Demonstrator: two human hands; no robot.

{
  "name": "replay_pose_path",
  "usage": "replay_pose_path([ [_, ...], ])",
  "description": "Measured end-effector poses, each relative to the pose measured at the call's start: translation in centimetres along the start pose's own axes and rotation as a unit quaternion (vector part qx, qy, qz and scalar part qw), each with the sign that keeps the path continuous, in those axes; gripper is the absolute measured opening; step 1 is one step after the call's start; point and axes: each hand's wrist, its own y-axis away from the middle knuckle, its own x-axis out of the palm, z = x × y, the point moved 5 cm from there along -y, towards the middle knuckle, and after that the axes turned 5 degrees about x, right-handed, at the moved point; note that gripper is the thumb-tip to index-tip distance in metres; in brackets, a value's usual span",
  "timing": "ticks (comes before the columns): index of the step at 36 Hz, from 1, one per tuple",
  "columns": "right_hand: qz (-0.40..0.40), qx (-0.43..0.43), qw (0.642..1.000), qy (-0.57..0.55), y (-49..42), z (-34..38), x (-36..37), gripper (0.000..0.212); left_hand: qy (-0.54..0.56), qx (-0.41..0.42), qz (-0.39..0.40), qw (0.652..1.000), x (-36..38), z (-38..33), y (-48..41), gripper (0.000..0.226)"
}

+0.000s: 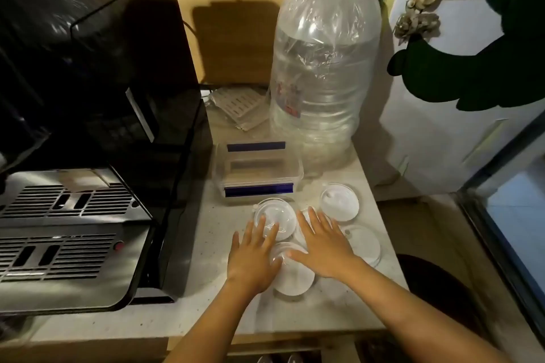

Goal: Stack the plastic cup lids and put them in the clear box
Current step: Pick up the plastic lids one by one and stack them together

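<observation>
1. gathering stage: both hands lie flat over loose plastic cup lids on the pale surface (339,303), lower centre of frame; nothing looks stacked yet.
2. left hand (253,259): fingers spread, tips on the upper-left lid (280,215), palm edge touching the near lid (295,274). gripping nothing.
3. right hand (324,247): fingers spread flat, covering a lid mostly hidden beneath, thumb on the near lid. no pinch.
4. other lids: one upper right (339,202) apart from the hands, one right (364,242) just beside the right hand.
5. clear box (258,171) with blue clips sits open just above the lids, centre frame; looks empty, hard to tell.
6. next move, my guess: curl fingers under one rim, nest it on a neighbour, all facing the same way, then carry the stack to the box.
</observation>
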Motion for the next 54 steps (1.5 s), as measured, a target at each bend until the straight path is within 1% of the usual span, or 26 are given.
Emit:
replay_pose_path([
  [3, 0.001, 0.004, 1.000, -0.005, -0.4, 0.2, 0.5, 0.087, 0.002, -0.005, 0.014, 1.000, 0.5, 0.5, -0.1, 0.069],
  [8, 0.009, 0.006, 1.000, -0.022, -1.7, 1.0, 0.1, 0.089, 0.022, -0.017, 0.001, 1.000, 0.4, 1.3, -0.3, 0.068],
  [12, -0.027, -0.002, 0.998, -0.061, -3.2, 2.6, -1.3, 0.090, 0.091, -0.039, -0.035, 0.995, -0.9, 2.2, -0.3, 0.071],
  [14, -0.041, 0.000, 0.996, -0.080, -3.7, 3.6, -1.9, 0.090, 0.136, -0.056, -0.055, 0.988, -1.4, 2.7, -0.2, 0.068],
  [19, -0.053, 0.020, 0.993, -0.102, -4.7, 5.4, -2.0, 0.092, 0.258, -0.075, -0.107, 0.957, -1.7, 3.8, 0.3, 0.063],
  [23, -0.040, 0.029, 0.996, -0.070, -5.2, 6.1, -1.7, 0.095, 0.375, -0.093, -0.143, 0.911, -1.8, 4.6, 0.4, 0.062],
  [28, -0.045, 0.028, 0.997, -0.059, -5.5, 6.2, -1.4, 0.087, 0.445, -0.117, -0.151, 0.875, -1.9, 5.3, 0.7, 0.060],
  [30, -0.051, 0.021, 0.997, -0.057, -5.6, 6.1, -1.5, 0.086, 0.458, -0.121, -0.149, 0.868, -1.8, 5.5, 0.8, 0.060],
  [34, -0.055, 0.011, 0.996, -0.073, -5.4, 5.9, -1.7, 0.093, 0.471, -0.121, -0.141, 0.863, -1.7, 5.5, 1.0, 0.060],
  [37, -0.058, 0.003, 0.993, -0.102, -4.8, 5.8, -2.4, 0.097, 0.512, -0.121, -0.146, 0.837, -2.0, 5.4, 1.2, 0.058],
  [39, -0.063, -0.004, 0.991, -0.117, -4.2, 5.9, -3.2, 0.098, 0.550, -0.123, -0.158, 0.811, -2.4, 5.6, 1.4, 0.056],
  [40, -0.066, -0.008, 0.990, -0.127, -3.8, 6.0, -3.7, 0.099, 0.577, -0.123, -0.163, 0.791, -2.5, 5.6, 1.4, 0.055],
  [41, -0.070, -0.012, 0.987, -0.141, -3.3, 6.2, -4.3, 0.099, 0.613, -0.126, -0.160, 0.763, -2.6, 5.6, 1.5, 0.055],
  [42, -0.075, -0.017, 0.985, -0.157, -2.7, 6.4, -4.9, 0.098, 0.660, -0.129, -0.146, 0.726, -2.8, 5.5, 1.4, 0.058],
  [44, -0.082, -0.032, 0.977, -0.194, -1.5, 6.9, -6.3, 0.098, 0.757, -0.115, -0.101, 0.635, -3.1, 4.9, 1.3, 0.067],
  [46, -0.092, -0.047, 0.966, -0.238, -0.4, 7.6, -7.7, 0.098, 0.825, -0.051, -0.076, 0.557, -4.2, 4.2, 1.1, 0.055],
  [47, -0.100, -0.053, 0.958, -0.264, 0.1, 8.0, -8.3, 0.097, 0.848, -0.013, -0.073, 0.525, -4.9, 3.8, 0.9, 0.052],
  [49, -0.111, -0.059, 0.942, -0.312, 0.8, 8.5, -9.4, 0.094, 0.879, 0.055, -0.066, 0.470, -5.9, 3.3, 0.5, 0.073],
  [50, -0.113, -0.061, 0.937, -0.325, 1.0, 8.7, -9.8, 0.095, 0.894, 0.080, -0.053, 0.438, -6.1, 3.0, 0.3, 0.080],
  [51, -0.112, -0.063, 0.935, -0.331, 1.2, 9.0, -10.1, 0.096, 0.906, 0.097, -0.046, 0.409, -6.2, 2.9, 0.1, 0.082],
  [52, -0.112, -0.065, 0.935, -0.331, 1.4, 9.2, -10.4, 0.097, 0.914, 0.107, -0.044, 0.388, -6.4, 2.9, -0.1, 0.083],
  [54, -0.113, -0.066, 0.937, -0.323, 1.7, 9.5, -10.7, 0.099, 0.919, 0.124, -0.036, 0.372, -6.6, 2.8, -0.4, 0.081],
])
